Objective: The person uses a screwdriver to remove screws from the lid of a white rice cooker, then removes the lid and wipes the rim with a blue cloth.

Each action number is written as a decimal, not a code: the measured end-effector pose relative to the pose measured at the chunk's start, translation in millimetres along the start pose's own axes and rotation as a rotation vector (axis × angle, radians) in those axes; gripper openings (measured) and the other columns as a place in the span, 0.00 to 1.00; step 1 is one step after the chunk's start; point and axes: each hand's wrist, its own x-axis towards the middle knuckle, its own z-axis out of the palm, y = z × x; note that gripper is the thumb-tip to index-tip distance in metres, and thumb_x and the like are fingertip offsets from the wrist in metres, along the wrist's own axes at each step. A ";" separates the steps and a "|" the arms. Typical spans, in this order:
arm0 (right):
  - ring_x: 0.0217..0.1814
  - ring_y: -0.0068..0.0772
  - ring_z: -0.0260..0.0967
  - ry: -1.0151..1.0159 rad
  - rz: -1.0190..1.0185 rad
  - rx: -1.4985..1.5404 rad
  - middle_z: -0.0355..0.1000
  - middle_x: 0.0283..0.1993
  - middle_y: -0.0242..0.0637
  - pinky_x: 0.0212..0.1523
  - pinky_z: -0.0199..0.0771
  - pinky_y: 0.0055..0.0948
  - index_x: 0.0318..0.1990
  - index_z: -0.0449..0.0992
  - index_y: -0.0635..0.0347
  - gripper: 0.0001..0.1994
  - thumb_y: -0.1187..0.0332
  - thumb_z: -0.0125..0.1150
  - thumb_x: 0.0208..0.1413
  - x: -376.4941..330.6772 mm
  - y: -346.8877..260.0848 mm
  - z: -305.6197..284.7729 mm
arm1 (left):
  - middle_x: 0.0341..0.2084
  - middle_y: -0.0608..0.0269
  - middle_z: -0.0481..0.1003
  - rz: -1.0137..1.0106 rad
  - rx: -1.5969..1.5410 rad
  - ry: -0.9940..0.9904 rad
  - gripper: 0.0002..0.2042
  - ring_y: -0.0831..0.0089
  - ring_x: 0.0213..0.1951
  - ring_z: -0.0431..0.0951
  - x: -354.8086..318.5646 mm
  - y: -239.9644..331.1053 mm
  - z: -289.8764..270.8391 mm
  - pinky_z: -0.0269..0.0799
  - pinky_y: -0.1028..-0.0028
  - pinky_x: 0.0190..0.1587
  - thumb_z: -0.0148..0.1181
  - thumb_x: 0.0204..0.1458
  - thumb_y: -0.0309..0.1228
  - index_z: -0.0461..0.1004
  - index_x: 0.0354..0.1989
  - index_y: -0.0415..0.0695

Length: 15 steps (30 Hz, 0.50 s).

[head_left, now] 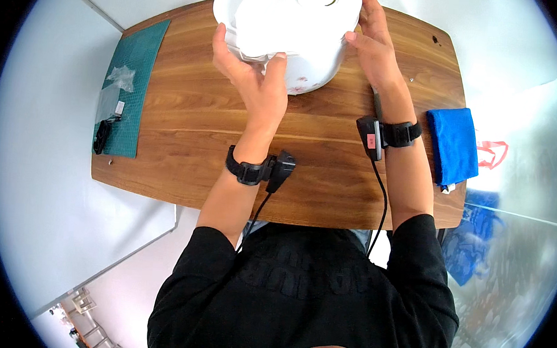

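Note:
Held up at the far side of the table is a white, rounded rice cooker point(315, 66) with pink flowers on its side and a round vent on its glaring white lid; its far end runs out of the picture. My left hand point(255, 78) grips its near left side, thumb on the lid's near edge and index finger along the left rim. Against the right side lies my right hand point(378, 47), thumb on the rim; the body partly hides its other fingers. Whether the base touches the table point(316, 182) cannot be made out.
On the left, a green cutting mat point(133, 53) bears clear plastic wrapping point(122, 78) and a black coiled cable point(101, 136). A folded blue towel point(453, 145) lies by the right edge. Cabled black devices point(283, 168) are strapped to both wrists. A whiteboard point(47, 137) stands left.

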 end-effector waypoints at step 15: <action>0.74 0.48 0.48 -0.022 -0.010 -0.012 0.49 0.73 0.48 0.71 0.51 0.45 0.77 0.35 0.53 0.57 0.71 0.68 0.40 14.6 22.8 -11.0 | 0.64 0.43 0.41 -0.022 0.022 -0.083 0.44 0.47 0.68 0.42 6.9 -2.8 -12.4 0.44 0.42 0.67 0.55 0.54 0.29 0.33 0.75 0.50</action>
